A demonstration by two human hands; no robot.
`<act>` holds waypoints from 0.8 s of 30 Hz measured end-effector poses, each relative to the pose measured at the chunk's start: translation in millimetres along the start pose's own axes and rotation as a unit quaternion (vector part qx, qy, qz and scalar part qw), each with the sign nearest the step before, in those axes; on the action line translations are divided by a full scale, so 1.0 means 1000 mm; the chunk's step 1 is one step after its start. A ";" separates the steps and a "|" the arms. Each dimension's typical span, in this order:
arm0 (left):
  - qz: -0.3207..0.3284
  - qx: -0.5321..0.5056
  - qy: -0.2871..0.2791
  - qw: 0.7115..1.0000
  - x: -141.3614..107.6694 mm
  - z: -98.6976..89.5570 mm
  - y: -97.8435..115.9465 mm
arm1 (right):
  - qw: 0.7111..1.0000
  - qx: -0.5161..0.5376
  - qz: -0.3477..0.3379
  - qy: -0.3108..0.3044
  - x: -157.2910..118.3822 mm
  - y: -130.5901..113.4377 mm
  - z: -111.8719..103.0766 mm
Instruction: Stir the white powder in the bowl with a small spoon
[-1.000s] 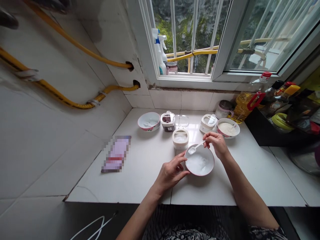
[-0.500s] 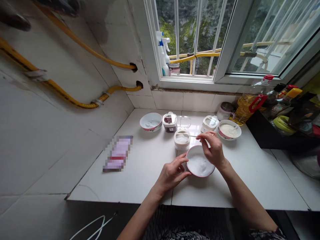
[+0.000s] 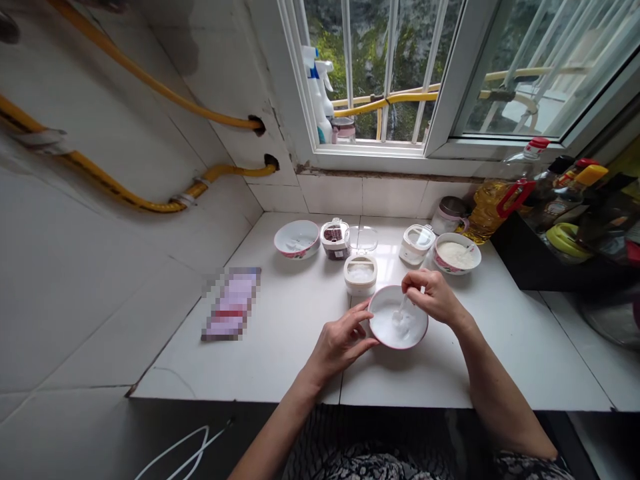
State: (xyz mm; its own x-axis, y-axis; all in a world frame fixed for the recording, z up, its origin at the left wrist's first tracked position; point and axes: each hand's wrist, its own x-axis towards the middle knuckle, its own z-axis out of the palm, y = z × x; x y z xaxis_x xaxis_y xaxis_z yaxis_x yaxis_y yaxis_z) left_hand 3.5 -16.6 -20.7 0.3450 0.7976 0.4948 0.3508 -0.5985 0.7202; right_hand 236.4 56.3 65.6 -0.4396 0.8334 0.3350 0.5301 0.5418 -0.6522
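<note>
My left hand [image 3: 345, 339] grips the left rim of a bowl [image 3: 387, 335] with a pink edge, thumb low and fingers above. White granules, perhaps sugar or salt, lie in that bowl. Between the closed fingers of my right hand [image 3: 433, 297] is a small white spoon [image 3: 399, 313], its tip down in the white granules. Just behind the bowl stands an open square jar [image 3: 360, 283] of similar white granules. Near my right hand are a lidded clear jar [image 3: 416, 247] and a flowered bowl of pale powder or grain [image 3: 456, 255] with a spoon handle in it.
At the back left sit another flowered bowl [image 3: 297, 240] and a jar of dark red bits [image 3: 335, 240] with its clear lid raised. A blurred purple packet [image 3: 233, 303] lies left. Oil [image 3: 487, 207] and sauce bottles with a black rack [image 3: 525, 260] fill the right side.
My right hand has brought the spoon from the open jar forward and down into the held bowl. My left hand still grips the bowl. The view has shifted slightly.
</note>
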 end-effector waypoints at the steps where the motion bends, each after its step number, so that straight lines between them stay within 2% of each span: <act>1: -0.003 -0.001 -0.001 1.000 0.000 0.000 0.000 | 1.000 0.000 -0.002 -0.009 0.000 0.000 0.002; 6: -0.004 0.002 -0.004 1.000 0.000 -0.001 0.001 | 0.999 0.030 0.013 -0.036 0.000 -0.002 0.008; 10: 0.001 0.002 -0.003 1.000 0.001 0.000 0.002 | 0.990 0.108 0.079 -0.039 0.001 -0.002 0.002; 13: 0.000 -0.001 -0.002 1.000 0.001 0.000 0.002 | 0.973 0.185 0.138 -0.028 0.001 0.001 -0.002; 18: -0.001 -0.001 -0.004 1.000 0.001 -0.001 0.002 | 0.935 0.296 0.194 0.008 0.005 0.006 0.000; 24: -0.001 -0.004 -0.002 1.000 0.001 0.000 0.002 | 0.905 0.348 0.241 0.051 0.010 0.008 0.002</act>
State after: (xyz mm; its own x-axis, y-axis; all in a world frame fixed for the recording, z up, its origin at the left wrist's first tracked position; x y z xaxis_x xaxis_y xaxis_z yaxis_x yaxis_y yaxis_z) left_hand 4.3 -16.7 -18.5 0.3474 0.7980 0.4925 0.3439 -0.5971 0.7247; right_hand 234.8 68.6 61.9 -0.1910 0.9795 -0.0636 0.0412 -0.0567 -0.9975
